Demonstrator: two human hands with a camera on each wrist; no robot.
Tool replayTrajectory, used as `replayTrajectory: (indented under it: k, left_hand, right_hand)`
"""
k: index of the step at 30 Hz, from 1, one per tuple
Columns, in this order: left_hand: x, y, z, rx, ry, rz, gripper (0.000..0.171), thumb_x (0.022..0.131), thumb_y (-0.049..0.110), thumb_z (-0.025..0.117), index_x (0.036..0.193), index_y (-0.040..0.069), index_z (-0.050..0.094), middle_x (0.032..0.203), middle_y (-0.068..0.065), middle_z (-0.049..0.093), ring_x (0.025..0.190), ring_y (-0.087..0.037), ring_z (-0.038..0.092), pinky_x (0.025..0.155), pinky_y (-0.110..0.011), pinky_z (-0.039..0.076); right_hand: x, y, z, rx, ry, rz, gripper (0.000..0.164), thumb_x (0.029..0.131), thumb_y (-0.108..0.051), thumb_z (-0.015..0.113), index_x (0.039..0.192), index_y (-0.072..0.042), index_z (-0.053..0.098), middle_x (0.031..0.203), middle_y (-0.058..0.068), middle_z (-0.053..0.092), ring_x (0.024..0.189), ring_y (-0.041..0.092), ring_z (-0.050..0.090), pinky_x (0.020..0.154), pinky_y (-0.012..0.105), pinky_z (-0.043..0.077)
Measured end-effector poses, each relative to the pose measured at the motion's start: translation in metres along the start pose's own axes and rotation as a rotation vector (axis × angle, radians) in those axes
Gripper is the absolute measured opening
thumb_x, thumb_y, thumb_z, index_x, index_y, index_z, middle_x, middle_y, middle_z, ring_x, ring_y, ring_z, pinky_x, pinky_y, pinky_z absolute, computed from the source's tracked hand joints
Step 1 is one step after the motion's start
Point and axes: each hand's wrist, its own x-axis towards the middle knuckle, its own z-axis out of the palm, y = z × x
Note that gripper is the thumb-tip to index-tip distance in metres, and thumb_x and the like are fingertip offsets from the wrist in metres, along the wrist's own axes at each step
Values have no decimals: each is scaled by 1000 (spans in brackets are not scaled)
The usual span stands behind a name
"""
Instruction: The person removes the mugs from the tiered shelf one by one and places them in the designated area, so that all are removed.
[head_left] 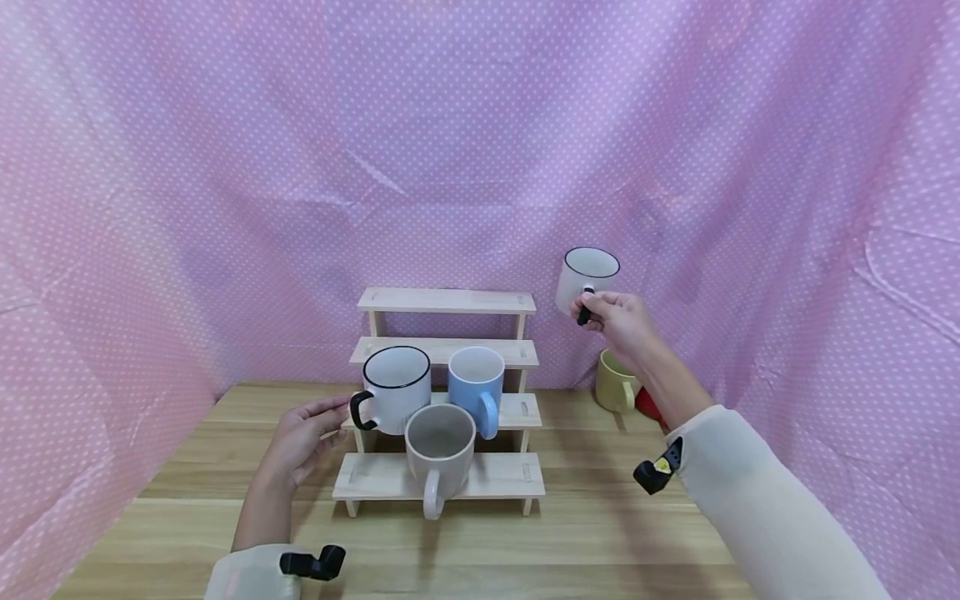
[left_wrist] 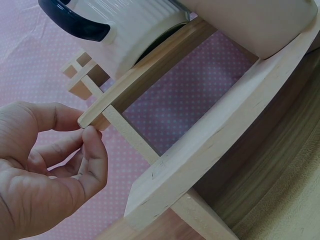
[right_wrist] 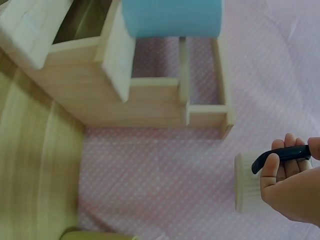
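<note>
A white mug (head_left: 577, 287) with a black rim hangs in the air right of the wooden step shelf (head_left: 450, 298). My right hand (head_left: 618, 323) grips its black handle (right_wrist: 287, 153). In the left wrist view, my left hand (left_wrist: 47, 170) pinches the end of a shelf board (left_wrist: 107, 107) between thumb and finger. Another white mug (head_left: 397, 396) with a black rim and handle stands beside a light blue mug (head_left: 467, 379) on the second step from the bottom. On the lowest step is a beige-grey mug (head_left: 442, 458). The top two steps hold nothing.
A yellow-green mug (head_left: 615, 387) stands on the wooden table (head_left: 600, 525) at the back right, with a red object (head_left: 649, 406) partly hidden behind my right forearm. Pink dotted cloth (head_left: 450, 167) hangs behind and along both sides.
</note>
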Motion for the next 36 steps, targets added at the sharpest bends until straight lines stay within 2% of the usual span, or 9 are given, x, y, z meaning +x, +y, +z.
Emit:
replayTrajectory:
  k: [6, 13, 21, 27, 31, 36]
  left_hand:
    - [0, 2, 0, -5, -1, -5, 21, 101, 0, 60, 120, 3, 67, 103, 3, 65, 89, -10, 59, 75, -21, 56]
    - [1, 1, -2, -5, -5, -5, 22, 101, 0, 60, 121, 2, 66, 103, 3, 67, 90, -10, 61, 75, -21, 56]
    - [1, 2, -2, -16, -10, -3, 18, 100, 1, 62, 114, 8, 71, 102, 4, 68, 90, -10, 60, 75, -21, 56]
    - [2, 1, -2, -26, -6, -1, 18, 100, 0, 62, 109, 12, 73, 101, 4, 68, 89, -9, 61, 75, -21, 56]
    - [3, 0, -2, -39, -17, 9, 21, 100, -1, 61, 103, 15, 74, 99, 4, 68, 86, -8, 60, 75, -21, 56]
    - [3, 0, -2, -38, -27, 16, 20, 100, 1, 62, 102, 16, 74, 99, 5, 69, 87, -8, 60, 75, -21, 56]
  right_hand:
    - [-2, 18, -13, -68, 26, 42, 25, 107, -13, 56, 112, 10, 63, 92, -2, 71, 92, 11, 65, 85, 24, 54]
    - [-5, 44, -23, -133, 37, 91, 32, 108, -20, 55, 117, 9, 64, 96, -4, 71, 96, 12, 62, 86, 25, 47]
    - [-9, 74, -30, -90, 42, 103, 32, 108, -15, 53, 119, 15, 59, 94, -1, 70, 95, 12, 62, 85, 24, 51]
    - [-12, 97, -32, -88, 77, 123, 27, 107, -13, 54, 113, 12, 64, 89, -4, 70, 91, 9, 63, 85, 25, 52]
    - [-14, 111, -32, -73, 90, 145, 27, 107, -12, 54, 113, 12, 64, 91, -1, 71, 92, 11, 64, 86, 27, 52]
    - [-15, 130, -30, -39, 112, 189, 25, 107, -10, 53, 112, 11, 66, 91, 0, 71, 92, 13, 63, 85, 28, 52]
